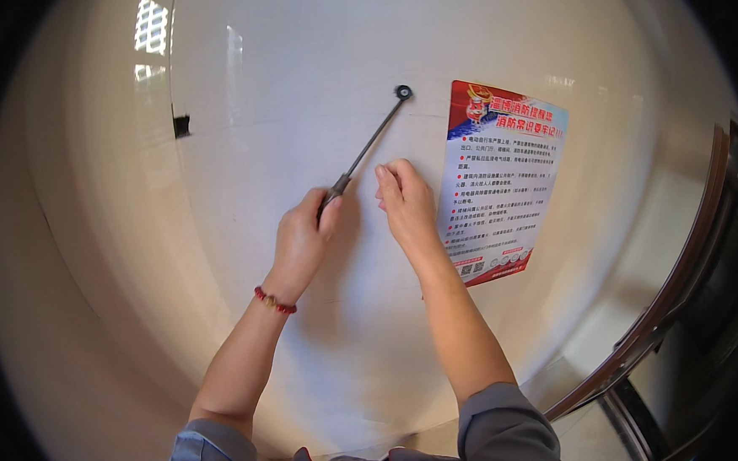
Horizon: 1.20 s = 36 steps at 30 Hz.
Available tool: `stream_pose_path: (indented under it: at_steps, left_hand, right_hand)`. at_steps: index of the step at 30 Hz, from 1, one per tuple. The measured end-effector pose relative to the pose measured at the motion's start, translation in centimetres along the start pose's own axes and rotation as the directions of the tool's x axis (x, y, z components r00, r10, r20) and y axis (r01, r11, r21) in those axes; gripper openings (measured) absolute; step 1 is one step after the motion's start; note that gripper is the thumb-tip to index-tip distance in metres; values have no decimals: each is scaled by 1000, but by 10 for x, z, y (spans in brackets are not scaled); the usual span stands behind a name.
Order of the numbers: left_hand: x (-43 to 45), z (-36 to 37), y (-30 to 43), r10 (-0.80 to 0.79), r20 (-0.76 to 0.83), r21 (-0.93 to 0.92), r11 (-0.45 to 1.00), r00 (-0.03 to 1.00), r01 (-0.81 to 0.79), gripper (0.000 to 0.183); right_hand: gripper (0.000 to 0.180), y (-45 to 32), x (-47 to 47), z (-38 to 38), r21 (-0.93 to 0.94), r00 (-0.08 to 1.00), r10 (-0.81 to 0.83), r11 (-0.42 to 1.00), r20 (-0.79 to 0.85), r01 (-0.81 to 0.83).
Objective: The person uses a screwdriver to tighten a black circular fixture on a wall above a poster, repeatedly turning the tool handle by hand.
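My left hand [305,233], with a red bead bracelet [274,301] at the wrist, grips the dark handle of a long, thin metal rod tool [374,141]. Up and to the right the shaft ends in a small round black head [403,92] with a pale centre, at the pale glossy wall [303,55]; whether the head belongs to the tool or to the wall is unclear. My right hand [404,198] is raised to the right of the shaft, apart from it. Its fingers are curled in towards the thumb, and nothing shows between them.
Right of my right hand, a printed poster [501,188] with red and blue areas and writing is on the wall. A black patch [182,126] marks the wall at left. A brown door frame [670,280] stands along the right side.
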State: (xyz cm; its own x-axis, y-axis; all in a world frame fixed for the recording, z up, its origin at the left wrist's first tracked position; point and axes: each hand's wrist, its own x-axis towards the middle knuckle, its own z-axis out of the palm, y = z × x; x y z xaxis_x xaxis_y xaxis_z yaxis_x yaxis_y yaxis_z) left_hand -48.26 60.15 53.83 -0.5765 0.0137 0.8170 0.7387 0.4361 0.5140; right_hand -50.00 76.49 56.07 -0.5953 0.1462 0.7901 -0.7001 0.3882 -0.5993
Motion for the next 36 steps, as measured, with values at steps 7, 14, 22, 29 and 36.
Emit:
stream_pose_path:
  at_steps: [7,14,22,29,36]
  left_hand:
    - [-10,-3,-1,-36,-1,59,998,999,36,23]
    - [36,9,67,-199,116,-360,905,973,228,27]
    - [13,49,29,142,189,231,955,972,-185,23]
    - [105,16,83,587,86,377,729,805,-571,17]
    - [143,23,91,562,249,541,595,789,-595,16]
  right_hand:
    - [19,26,-7,1,34,975,-189,980,-113,194]
    - [24,27,-7,-9,103,981,-156,980,-117,168]
    - [34,32,-2,-18,282,993,-117,952,-21,118]
    - [22,46,-11,-20,509,995,74,860,-61,-33]
    - [20,51,-17,-17,565,992,88,825,-88,-22]
